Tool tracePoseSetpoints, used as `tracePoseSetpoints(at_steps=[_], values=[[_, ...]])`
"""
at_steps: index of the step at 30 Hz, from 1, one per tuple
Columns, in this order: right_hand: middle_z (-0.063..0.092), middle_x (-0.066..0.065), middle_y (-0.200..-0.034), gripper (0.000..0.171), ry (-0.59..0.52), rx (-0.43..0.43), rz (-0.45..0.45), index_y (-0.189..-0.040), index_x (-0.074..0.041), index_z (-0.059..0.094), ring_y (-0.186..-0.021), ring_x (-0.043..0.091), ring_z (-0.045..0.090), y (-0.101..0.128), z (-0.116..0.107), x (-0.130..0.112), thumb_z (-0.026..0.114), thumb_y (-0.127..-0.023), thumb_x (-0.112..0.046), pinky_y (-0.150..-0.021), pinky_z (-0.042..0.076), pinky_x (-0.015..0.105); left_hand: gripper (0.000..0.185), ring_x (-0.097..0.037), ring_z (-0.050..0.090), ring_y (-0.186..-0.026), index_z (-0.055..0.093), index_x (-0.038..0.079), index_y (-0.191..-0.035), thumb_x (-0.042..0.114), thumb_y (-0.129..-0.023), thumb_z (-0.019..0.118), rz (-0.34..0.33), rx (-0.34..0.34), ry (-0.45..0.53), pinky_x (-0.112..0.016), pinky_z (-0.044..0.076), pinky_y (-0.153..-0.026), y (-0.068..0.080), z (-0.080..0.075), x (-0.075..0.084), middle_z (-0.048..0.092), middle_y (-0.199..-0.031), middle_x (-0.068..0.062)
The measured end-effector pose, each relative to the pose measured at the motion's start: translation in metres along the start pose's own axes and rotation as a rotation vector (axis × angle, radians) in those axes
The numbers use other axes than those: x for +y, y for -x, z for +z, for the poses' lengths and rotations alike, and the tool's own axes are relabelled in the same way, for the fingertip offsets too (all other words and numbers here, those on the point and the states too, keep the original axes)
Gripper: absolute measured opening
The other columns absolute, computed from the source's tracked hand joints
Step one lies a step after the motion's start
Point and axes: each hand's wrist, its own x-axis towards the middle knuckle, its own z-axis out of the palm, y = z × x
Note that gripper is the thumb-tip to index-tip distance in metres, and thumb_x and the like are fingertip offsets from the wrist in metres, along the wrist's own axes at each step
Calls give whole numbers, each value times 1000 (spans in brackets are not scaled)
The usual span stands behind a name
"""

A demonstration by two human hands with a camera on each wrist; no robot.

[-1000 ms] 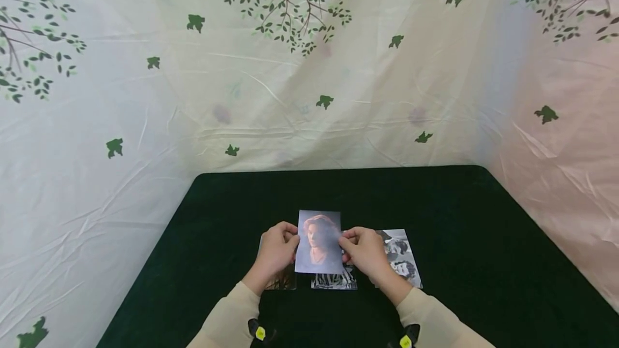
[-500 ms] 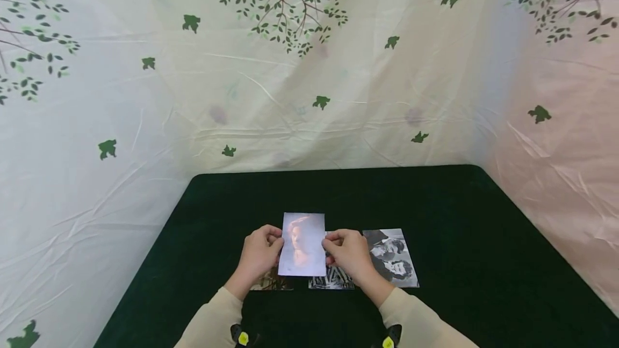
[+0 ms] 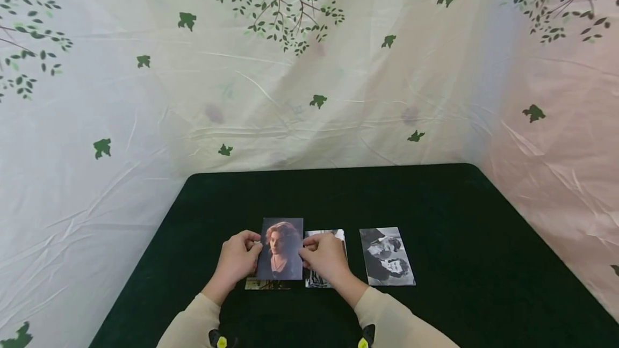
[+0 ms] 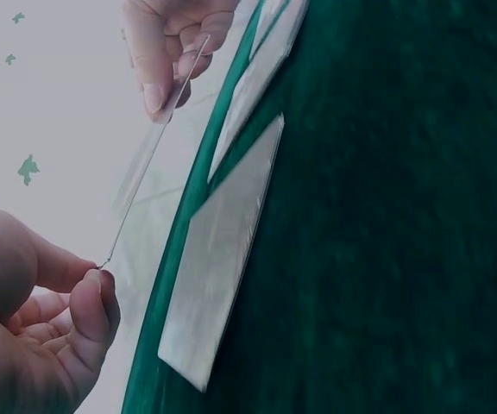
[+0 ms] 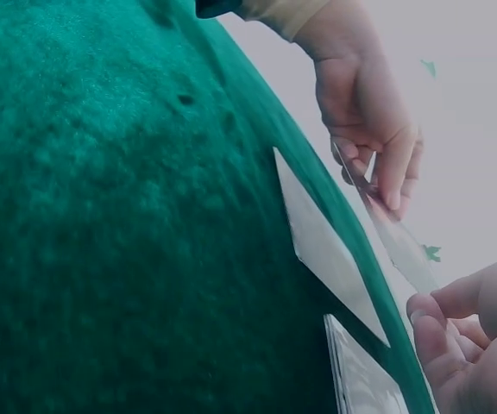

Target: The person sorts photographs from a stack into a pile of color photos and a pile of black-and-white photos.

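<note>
A portrait photo card [image 3: 282, 251] of a person with wavy hair on a dark blue background is held up between both hands. My left hand [image 3: 236, 258] pinches its left edge, thumb against fingers. On the opposite edge, my right hand [image 3: 330, 258] pinches in the same way. In the left wrist view the photo card [image 4: 136, 194] shows nearly edge-on, raised off the table. Below it in the head view lies a brownish photo [image 3: 267, 284], mostly hidden. A black-and-white photo [image 3: 316, 280] lies partly behind my right hand.
Farther right, another black-and-white photo [image 3: 388, 256] with two faces lies on the dark green table cloth [image 3: 464, 240]. Behind the table hangs a pale curtain [image 3: 271, 101] printed with leaves and branches.
Both hands have moved left with the portrait card, from over the middle photo to over the left one. The right-hand photo now shows fully, and glare on the card has faded.
</note>
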Motion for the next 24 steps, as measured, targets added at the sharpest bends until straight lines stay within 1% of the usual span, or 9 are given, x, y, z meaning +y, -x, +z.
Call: tracePoseSetpoints(at_steps=[5, 11, 18, 24], values=[[69, -1, -72, 16, 1, -27, -19, -100, 0, 70, -57, 11, 64, -1, 12, -4, 70, -86, -7, -54, 52, 24, 18, -17, 56, -56, 62, 2, -109, 10, -93, 62, -14, -13, -10, -31, 49, -51, 3, -10, -9, 58, -78, -7], [66, -4, -69, 19, 20, -67, -5, -101, 0, 70, -56, 9, 62, -3, 23, -2, 72, -85, -9, -52, 51, 24, 19, -17, 56, -56, 62, 2, -110, 10, -93, 61, -36, -41, -29, -32, 48, -52, 4, -17, -16, 57, -78, -7], [63, -6, -65, 23, 117, -104, 9, -105, 0, 70, -54, 8, 60, -4, 29, -1, 72, -85, -11, -52, 50, 23, 19, -17, 56, -56, 62, 2, -110, 10, -93, 61, -44, -72, -64, -32, 48, -53, 2, -17, -25, 56, -75, -6], [62, -6, -64, 21, 167, -122, 13, -104, 0, 70, -54, 7, 60, -6, 31, -2, 72, -86, -11, -52, 50, 24, 18, -16, 57, -56, 63, 2, -109, 11, -93, 62, -41, -73, -99, -31, 48, -53, -1, -13, -30, 57, -74, -5]])
